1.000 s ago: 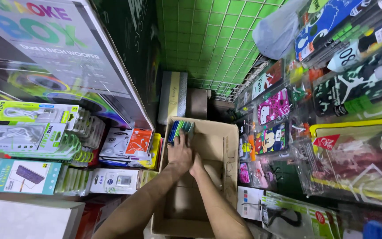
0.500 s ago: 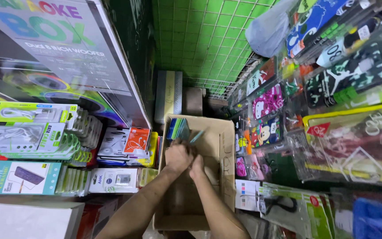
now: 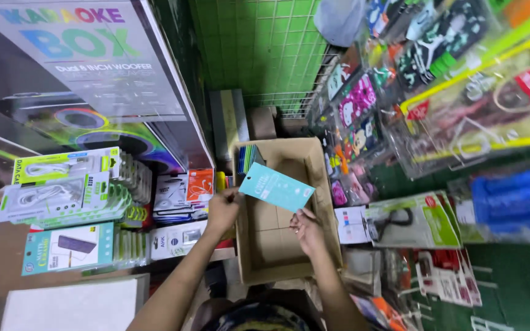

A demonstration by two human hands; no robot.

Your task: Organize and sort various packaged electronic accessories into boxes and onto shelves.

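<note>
My left hand (image 3: 223,209) pinches the left edge of a flat teal packet (image 3: 276,187) and holds it above an open cardboard box (image 3: 312,159). Under the packet's lower right corner is my right hand (image 3: 305,228), fingers curled, touching that edge. A few upright blue and green packets (image 3: 247,159) remain at the box's far left corner. Apart from them, the box floor looks bare.
Stacked cable and accessory boxes (image 3: 72,190) fill the shelf to the left under a large speaker carton (image 3: 81,79). Hanging packaged goods (image 3: 437,110) crowd the right side. A green wire grid (image 3: 259,49) closes the back.
Both hands rose out of the box's far end toward me, lifting one teal packet clear of the stack. The view tilted slightly.
</note>
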